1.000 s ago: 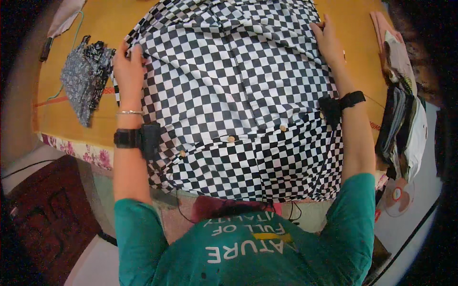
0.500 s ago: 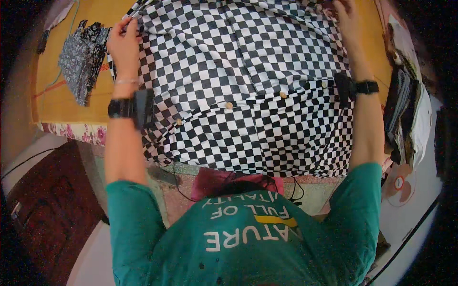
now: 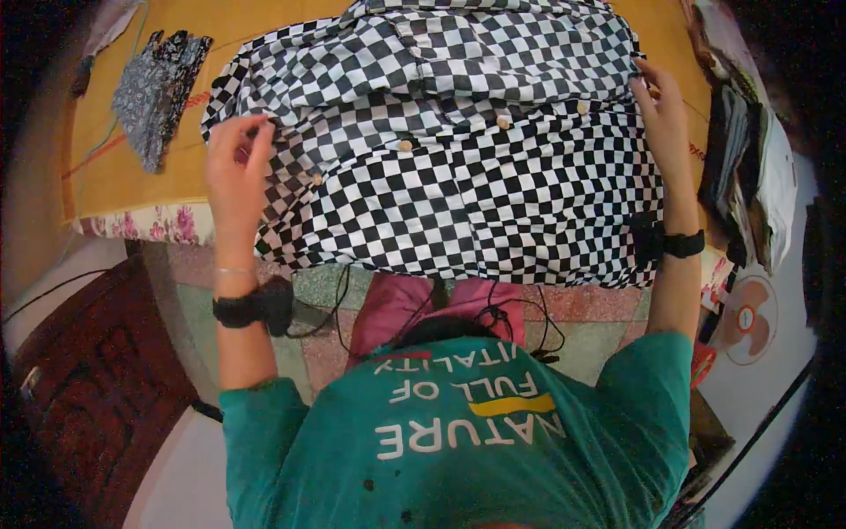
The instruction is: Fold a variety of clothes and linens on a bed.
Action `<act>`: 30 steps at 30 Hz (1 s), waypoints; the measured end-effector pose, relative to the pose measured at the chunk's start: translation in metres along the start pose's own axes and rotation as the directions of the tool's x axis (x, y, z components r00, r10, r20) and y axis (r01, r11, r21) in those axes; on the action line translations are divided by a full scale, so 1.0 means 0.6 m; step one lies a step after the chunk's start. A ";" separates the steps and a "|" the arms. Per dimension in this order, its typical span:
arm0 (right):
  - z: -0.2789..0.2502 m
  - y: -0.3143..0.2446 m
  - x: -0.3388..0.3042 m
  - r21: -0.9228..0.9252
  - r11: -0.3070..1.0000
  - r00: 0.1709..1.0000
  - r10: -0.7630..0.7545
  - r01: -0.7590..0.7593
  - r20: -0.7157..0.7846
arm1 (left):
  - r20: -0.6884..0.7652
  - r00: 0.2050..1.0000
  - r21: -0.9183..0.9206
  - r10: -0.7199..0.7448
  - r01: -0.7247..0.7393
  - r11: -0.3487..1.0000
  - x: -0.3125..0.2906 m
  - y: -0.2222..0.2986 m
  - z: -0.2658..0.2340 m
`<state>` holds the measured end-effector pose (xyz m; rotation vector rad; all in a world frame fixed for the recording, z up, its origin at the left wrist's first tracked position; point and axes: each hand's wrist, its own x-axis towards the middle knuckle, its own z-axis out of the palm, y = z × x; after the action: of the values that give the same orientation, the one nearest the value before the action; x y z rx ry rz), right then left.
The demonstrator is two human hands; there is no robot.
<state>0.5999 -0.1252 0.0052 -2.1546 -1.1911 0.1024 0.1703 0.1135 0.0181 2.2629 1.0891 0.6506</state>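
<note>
A black-and-white checkered garment [image 3: 379, 203] with a row of pale buttons lies across the table in front of me. Its near edge hangs at the table's front, and its far part is rumpled into loose folds. My left hand [image 3: 238, 159] is at the garment's left side, with thumb and fingertips pinched together on the cloth. At the right edge, my right hand [image 3: 663, 110] has its thumb and fingers closed on the fabric, partly hidden by the hand itself. Both wrists wear dark bands.
The table has a yellow cover [image 3: 97, 189] with a floral border. A grey-and-black patterned cloth [image 3: 150, 101] lies at the left. Folded dark and white clothes [image 3: 745, 176] are piled along the right edge. A fan [image 3: 750, 319] stands at lower right, and black cables hang below the table.
Both hands have come nearer to me, drawing the garment with them. Its far edge now shows, and the upper cloth has bunched into folds.
</note>
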 end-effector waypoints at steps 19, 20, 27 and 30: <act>0.111 -0.064 0.152 -0.138 0.940 0.925 -0.268 0.313 0.270 | 0.174 0.970 0.349 0.167 -0.220 0.911 0.200 -0.089 0.032; 0.122 -0.062 0.158 -0.065 0.946 0.921 -0.292 0.318 0.258 | 0.175 0.970 0.349 0.168 -0.221 0.911 0.206 -0.080 0.030; 0.130 -0.006 0.186 -0.131 0.979 0.893 -0.082 0.155 0.443 | 0.327 0.934 0.385 -0.144 0.008 0.923 0.201 -0.083 0.005; 0.101 -0.027 0.209 0.045 0.996 0.958 -0.088 0.079 0.271 | 0.010 0.996 0.250 -0.084 0.079 0.965 0.215 -0.053 -0.022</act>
<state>0.6388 0.0094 -0.0028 -2.1048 -1.4228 0.3917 0.2165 0.2382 0.0314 2.4130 1.3105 0.4780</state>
